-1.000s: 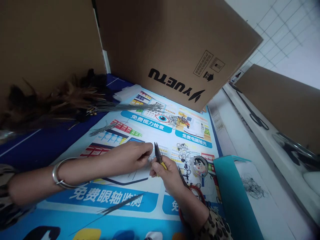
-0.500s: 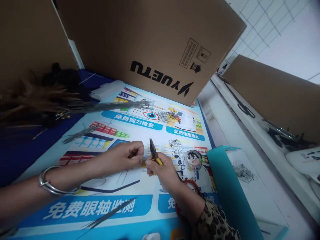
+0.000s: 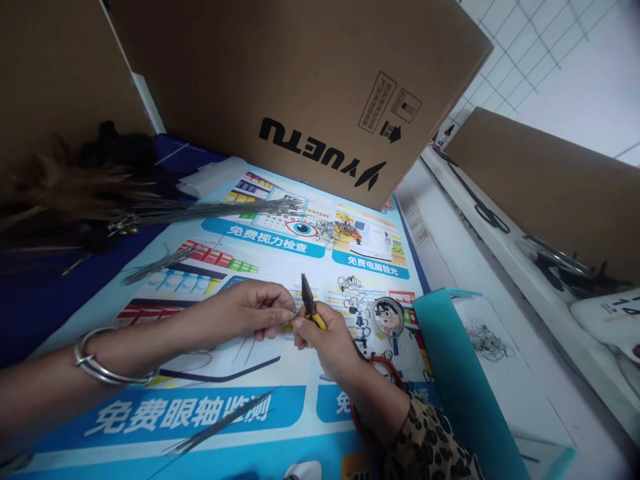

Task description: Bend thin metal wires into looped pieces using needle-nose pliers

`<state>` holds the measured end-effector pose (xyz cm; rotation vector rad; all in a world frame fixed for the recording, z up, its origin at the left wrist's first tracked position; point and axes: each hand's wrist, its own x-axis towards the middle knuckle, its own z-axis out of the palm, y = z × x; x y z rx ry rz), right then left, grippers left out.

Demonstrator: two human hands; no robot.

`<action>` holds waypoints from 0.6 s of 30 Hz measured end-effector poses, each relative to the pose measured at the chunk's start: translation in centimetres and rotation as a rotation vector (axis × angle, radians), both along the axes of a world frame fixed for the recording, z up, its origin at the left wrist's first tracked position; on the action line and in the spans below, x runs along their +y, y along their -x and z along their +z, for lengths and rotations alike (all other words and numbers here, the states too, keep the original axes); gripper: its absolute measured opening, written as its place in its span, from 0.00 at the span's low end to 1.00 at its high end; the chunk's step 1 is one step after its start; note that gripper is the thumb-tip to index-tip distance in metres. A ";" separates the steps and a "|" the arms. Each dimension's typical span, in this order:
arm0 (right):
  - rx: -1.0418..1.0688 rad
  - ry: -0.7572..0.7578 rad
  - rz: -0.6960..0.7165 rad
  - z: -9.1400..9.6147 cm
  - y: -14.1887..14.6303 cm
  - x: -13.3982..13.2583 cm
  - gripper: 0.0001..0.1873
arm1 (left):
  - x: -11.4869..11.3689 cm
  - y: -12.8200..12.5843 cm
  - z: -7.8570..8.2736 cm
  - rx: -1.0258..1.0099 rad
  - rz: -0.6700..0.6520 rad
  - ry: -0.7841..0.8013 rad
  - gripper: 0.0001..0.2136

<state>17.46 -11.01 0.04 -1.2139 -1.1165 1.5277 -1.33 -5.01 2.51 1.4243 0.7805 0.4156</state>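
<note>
My right hand (image 3: 327, 340) is closed around needle-nose pliers (image 3: 307, 295) with yellow handles, their dark jaws pointing up and away from me. Close beside it, my left hand (image 3: 255, 310) pinches with thumb and forefinger at the right hand's fingertips. Whatever lies in that pinch is too small to make out. A bundle of thin grey wires (image 3: 223, 421) rests on the printed sheet (image 3: 305, 453) in front of me. Small black wire loops (image 3: 353, 293) are scattered right of the pliers, next to a round tin (image 3: 389, 317) with a cartoon face.
A large cardboard box (image 3: 300, 80) stands at the back. More wire bundles (image 3: 215, 210) and brown feathery stuff (image 3: 55, 193) lie to the left. Red-handled scissors (image 3: 385, 367) are partly under my right forearm. A teal-edged box (image 3: 460, 373) with tangled wire (image 3: 487, 340) sits at right.
My left hand has turned from a curled fist into a thumb-and-finger pinch and moved slightly right, to the right hand's fingertips. The pliers stay in my right hand, almost unmoved.
</note>
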 end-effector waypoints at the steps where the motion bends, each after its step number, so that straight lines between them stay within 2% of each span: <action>1: 0.001 -0.002 -0.001 -0.1 0.0 0.0 0.12 | 0.0 0.0 0.1 0.015 0.009 -0.005 0.11; 5: 0.013 0.006 0.015 -0.2 0.2 -0.1 0.12 | 0.0 -0.3 -0.3 0.057 0.063 0.003 0.13; 14: 0.018 -0.011 -0.002 -0.3 0.5 0.0 0.13 | -0.4 -1.0 -2.5 -0.093 0.139 0.062 0.13; 18: 0.012 -0.005 0.001 -0.3 0.6 0.1 0.13 | -0.5 -1.1 -2.4 -0.118 0.148 0.075 0.14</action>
